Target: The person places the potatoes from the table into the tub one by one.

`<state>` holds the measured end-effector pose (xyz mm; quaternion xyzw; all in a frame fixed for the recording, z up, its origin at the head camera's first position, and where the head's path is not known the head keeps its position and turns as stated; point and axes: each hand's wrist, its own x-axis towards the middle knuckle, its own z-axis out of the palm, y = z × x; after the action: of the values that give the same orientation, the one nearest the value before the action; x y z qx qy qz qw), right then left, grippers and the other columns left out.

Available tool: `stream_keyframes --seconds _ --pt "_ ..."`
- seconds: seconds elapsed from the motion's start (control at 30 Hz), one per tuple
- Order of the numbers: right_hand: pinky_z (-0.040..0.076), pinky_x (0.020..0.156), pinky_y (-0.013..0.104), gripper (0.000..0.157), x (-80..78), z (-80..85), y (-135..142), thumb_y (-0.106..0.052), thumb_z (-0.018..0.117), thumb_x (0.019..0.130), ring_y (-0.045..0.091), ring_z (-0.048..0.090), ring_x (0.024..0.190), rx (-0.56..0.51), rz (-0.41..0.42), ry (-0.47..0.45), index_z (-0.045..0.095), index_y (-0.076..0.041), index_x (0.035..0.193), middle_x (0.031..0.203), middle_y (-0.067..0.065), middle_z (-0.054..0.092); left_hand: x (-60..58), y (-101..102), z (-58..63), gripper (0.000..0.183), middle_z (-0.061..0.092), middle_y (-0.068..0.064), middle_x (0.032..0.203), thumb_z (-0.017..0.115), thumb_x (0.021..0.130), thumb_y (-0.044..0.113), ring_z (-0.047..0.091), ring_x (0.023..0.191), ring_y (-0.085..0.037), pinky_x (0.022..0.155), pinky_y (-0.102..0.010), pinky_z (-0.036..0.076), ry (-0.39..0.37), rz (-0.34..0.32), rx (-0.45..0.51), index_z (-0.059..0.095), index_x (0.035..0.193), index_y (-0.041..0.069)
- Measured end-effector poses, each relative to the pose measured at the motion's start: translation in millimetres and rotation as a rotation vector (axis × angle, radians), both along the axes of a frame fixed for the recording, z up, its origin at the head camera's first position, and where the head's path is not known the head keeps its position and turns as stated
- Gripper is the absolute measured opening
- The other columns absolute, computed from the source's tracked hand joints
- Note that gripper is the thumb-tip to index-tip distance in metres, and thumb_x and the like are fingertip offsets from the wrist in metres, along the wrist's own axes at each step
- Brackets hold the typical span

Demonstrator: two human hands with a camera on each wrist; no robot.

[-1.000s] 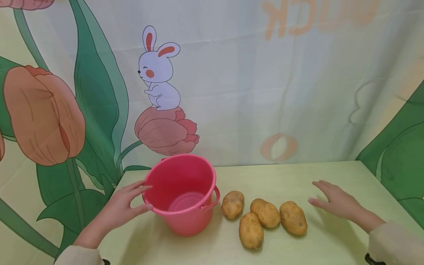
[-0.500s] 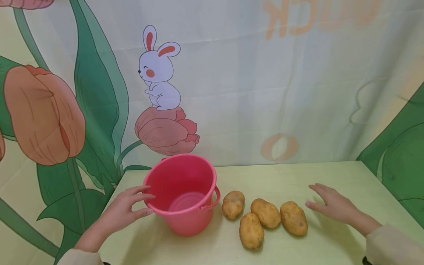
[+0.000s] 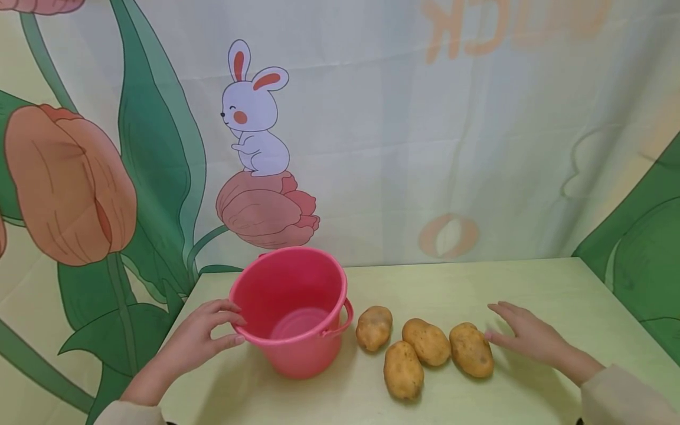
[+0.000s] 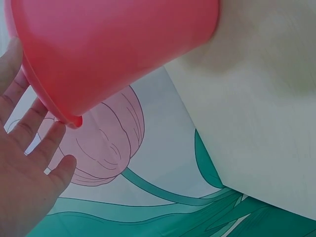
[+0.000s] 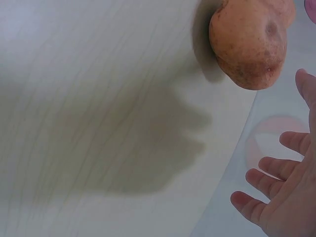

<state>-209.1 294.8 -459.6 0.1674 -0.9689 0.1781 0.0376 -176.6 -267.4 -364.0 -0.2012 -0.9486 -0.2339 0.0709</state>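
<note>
A pink bucket (image 3: 303,354) stands upright on the table. My left hand (image 3: 193,339) is at its left rim, fingers bent over the edge and thumb at the outside; in the left wrist view the rim of the bucket (image 4: 123,44) covers some fingertips of my left hand (image 4: 29,163). Right of the bucket lie several potatoes, among them a rightmost potato (image 3: 471,350), a front potato (image 3: 404,370) and one nearest the bucket (image 3: 374,328). Beside the rightmost potato (image 5: 249,44) my right hand (image 3: 531,335) hovers with spread, relaxed fingers, holding nothing.
The pale table (image 3: 451,407) ends at a hanging cloth (image 3: 372,147) printed with tulips and a rabbit. A pink handle (image 3: 345,316) sits on the bucket's right side.
My right hand has moved left, closer to the rightmost potato. The left hand's fingers have bent in onto the bucket's rim. Bucket and potatoes have stayed in place.
</note>
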Motion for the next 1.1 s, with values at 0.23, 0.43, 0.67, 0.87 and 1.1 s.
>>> stream_keyframes --seconds 0.23,0.43,0.67,0.87,1.1 --pt "0.037 0.083 0.060 0.070 2.1 -6.3 -5 -0.049 0.059 0.078 0.048 0.040 0.113 -0.015 0.005 -0.023 0.045 0.001 0.124 0.127 0.031 0.041 0.5 1 1.1 0.023 0.057 -0.002 0.107 0.072 0.070 0.031 0.048 0.103 -0.022 0.070 -0.027 0.051 -0.019 0.011 0.009 0.067 0.090 0.021" --pt "0.038 0.084 0.058 0.075 4.7 -8.1 -9 -0.052 0.061 0.075 0.045 0.043 0.112 -0.049 0.025 -0.042 0.044 0.001 0.125 0.125 0.027 0.045 1.5 2 2.7 0.025 0.056 -0.003 0.108 0.072 0.071 0.031 0.048 0.104 -0.023 0.069 -0.026 0.051 -0.031 0.015 0.022 0.067 0.091 0.019" --pt "0.038 0.086 0.057 0.082 7.3 -9.9 -14 -0.056 0.063 0.071 0.044 0.043 0.113 -0.066 0.033 -0.085 0.042 0.002 0.126 0.125 0.026 0.046 2.4 2 3.4 0.025 0.057 -0.005 0.108 0.073 0.070 0.029 0.049 0.103 -0.023 0.070 -0.027 0.052 -0.018 0.011 0.022 0.066 0.092 0.018" --pt "0.037 0.088 0.057 0.087 10.4 -9.6 -17 -0.054 0.066 0.068 0.046 0.042 0.113 -0.096 0.043 -0.127 0.040 0.006 0.127 0.125 0.029 0.044 2.0 2 3.5 0.026 0.057 -0.004 0.108 0.073 0.070 0.029 0.049 0.103 -0.023 0.070 -0.028 0.052 -0.019 0.013 0.012 0.066 0.092 0.018" --pt "0.040 0.087 0.054 0.092 13.8 -12.4 -18 -0.051 0.068 0.067 0.044 0.047 0.108 -0.144 0.059 -0.192 0.035 0.009 0.129 0.125 0.031 0.043 1.0 1 4.2 0.026 0.058 -0.004 0.107 0.072 0.069 0.031 0.050 0.103 -0.022 0.071 -0.029 0.052 -0.018 0.010 0.001 0.066 0.092 0.019"
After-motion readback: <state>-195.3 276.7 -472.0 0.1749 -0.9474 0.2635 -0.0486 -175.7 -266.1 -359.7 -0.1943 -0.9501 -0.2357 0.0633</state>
